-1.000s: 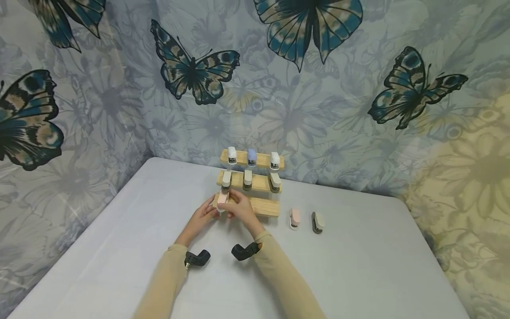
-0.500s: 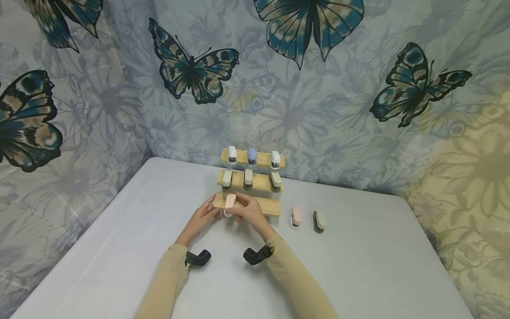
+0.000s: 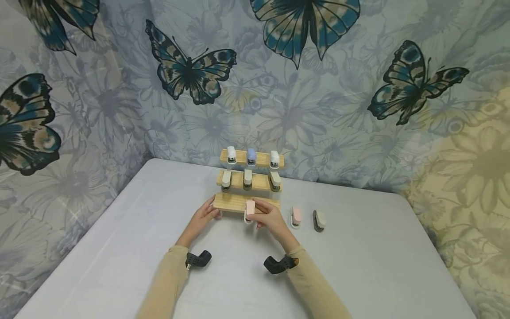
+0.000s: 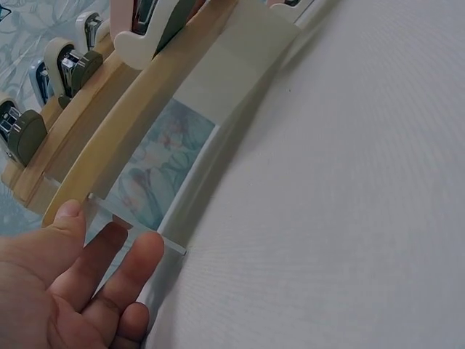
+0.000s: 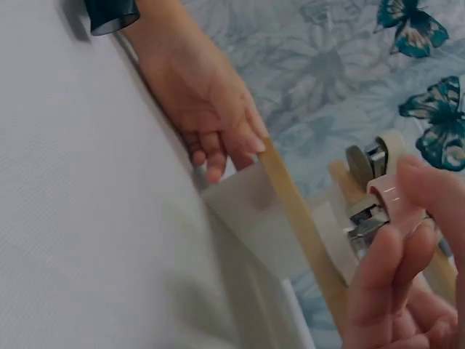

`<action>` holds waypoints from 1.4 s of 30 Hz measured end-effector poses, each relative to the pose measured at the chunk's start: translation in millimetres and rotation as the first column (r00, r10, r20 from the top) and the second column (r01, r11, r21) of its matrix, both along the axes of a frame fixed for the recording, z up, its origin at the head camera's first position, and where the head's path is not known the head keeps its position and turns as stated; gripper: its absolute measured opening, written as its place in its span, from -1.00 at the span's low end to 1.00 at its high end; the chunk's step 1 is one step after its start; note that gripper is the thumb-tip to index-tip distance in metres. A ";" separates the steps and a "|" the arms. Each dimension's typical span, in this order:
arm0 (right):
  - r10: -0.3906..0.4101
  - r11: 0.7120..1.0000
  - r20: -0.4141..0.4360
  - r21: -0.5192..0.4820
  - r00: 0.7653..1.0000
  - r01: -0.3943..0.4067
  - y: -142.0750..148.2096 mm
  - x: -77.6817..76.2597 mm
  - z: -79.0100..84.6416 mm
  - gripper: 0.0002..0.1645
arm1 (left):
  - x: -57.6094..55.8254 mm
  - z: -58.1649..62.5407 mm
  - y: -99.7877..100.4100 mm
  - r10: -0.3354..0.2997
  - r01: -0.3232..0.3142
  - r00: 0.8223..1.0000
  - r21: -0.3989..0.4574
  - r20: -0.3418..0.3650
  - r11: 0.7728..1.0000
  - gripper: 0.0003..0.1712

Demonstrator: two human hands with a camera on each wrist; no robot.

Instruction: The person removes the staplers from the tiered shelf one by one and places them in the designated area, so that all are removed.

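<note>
A three-tier wooden rack (image 3: 229, 202) with clear side supports stands near the wall. My left hand (image 3: 200, 223) holds the left end of its bottom tier; in the left wrist view the thumb (image 4: 70, 209) lies at the board's end, with the fingers by the clear support. Between thumb and fingers, my right hand (image 3: 272, 221) pinches a small pink stapler (image 3: 249, 209) right of the middle of that tier. The stapler's white base overlaps the board's front edge; in the right wrist view its pink top (image 5: 401, 203) is partly covered by the fingers.
Grey-beige staplers (image 3: 247, 178) line the middle tier. White staplers (image 3: 274, 158) flank a blue one (image 3: 251, 156) on the top tier. Right of the rack, another pink stapler (image 3: 295, 216) and a beige one with a dark base (image 3: 319, 220) lie on the white table (image 3: 370, 252).
My right hand has slid the pink stapler rightward along the bottom tier, from its left end to past the middle. The left hand stays at the rack's left end.
</note>
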State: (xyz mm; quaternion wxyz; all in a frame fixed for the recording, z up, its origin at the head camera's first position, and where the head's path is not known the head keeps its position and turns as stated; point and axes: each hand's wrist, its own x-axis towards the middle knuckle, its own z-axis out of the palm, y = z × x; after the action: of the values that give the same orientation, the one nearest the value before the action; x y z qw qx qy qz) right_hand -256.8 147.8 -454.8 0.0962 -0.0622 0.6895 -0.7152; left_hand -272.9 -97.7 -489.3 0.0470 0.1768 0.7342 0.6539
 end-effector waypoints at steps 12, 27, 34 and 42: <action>0.081 0.997 -0.106 0.027 0.991 -0.079 52.1 8.5 14.2 -0.19 | -13.3 -25.1 -3.5 0.017 -0.018 1.000 -0.015 -0.013 1.000 -0.29; -0.106 0.988 -0.156 -0.126 0.982 0.087 166.2 37.4 19.3 -0.30 | 7.5 12.5 1.2 0.003 -0.004 1.000 -0.059 -0.023 0.998 -0.36; -0.186 0.977 -0.155 -0.133 0.970 0.167 204.4 43.9 24.0 -0.34 | 6.5 10.7 -0.6 0.005 -0.005 1.000 -0.045 -0.003 0.999 -0.36; -0.218 0.975 -0.088 -0.061 0.972 0.213 238.3 45.7 3.8 -0.41 | -1.6 -1.2 -1.0 -0.001 0.001 1.000 -0.008 0.023 1.000 -0.33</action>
State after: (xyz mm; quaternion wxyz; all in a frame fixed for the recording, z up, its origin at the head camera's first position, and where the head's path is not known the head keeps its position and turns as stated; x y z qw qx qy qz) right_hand -211.1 386.1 -451.0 -0.0162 -0.0233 0.6773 -0.7352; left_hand -274.5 -98.8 -490.5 0.0565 0.1692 0.7361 0.6530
